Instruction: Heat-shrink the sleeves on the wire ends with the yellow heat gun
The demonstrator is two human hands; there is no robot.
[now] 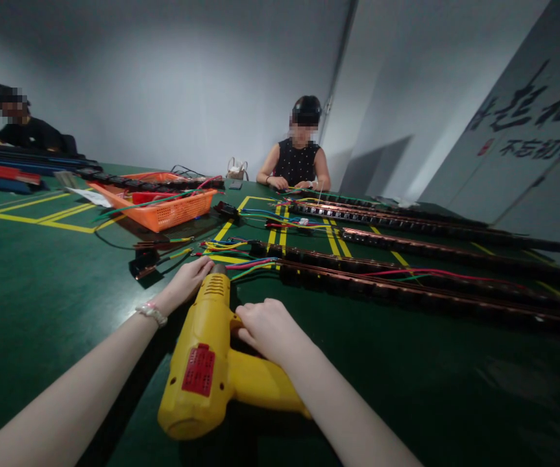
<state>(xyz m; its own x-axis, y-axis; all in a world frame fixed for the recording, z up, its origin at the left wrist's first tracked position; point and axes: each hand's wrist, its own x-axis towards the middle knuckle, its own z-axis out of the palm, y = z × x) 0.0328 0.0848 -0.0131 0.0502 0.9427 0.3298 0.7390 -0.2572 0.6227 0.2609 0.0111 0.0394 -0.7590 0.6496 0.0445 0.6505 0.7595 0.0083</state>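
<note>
A yellow heat gun [206,350] with a red label lies across the near middle, its nozzle pointing away from me toward coloured wires [250,264]. Curled at the gun's trigger is my right hand [270,327], closed, with the handle passing beneath my wrist. Just left of the nozzle, my left hand [189,280] has its fingers pressed together. Pink, blue and green wires run up behind the nozzle close to those fingertips; what the fingers pinch is hidden. The wires come out of a long dark bar with copper-coloured strips [357,279].
More long bars [406,246] lie side by side toward the right. An orange basket [172,211] stands left of centre, with a black connector block [146,263] nearer me. Yellow tape marks the green table [56,285]. A co-worker [299,159] sits opposite, another person [31,133] far left.
</note>
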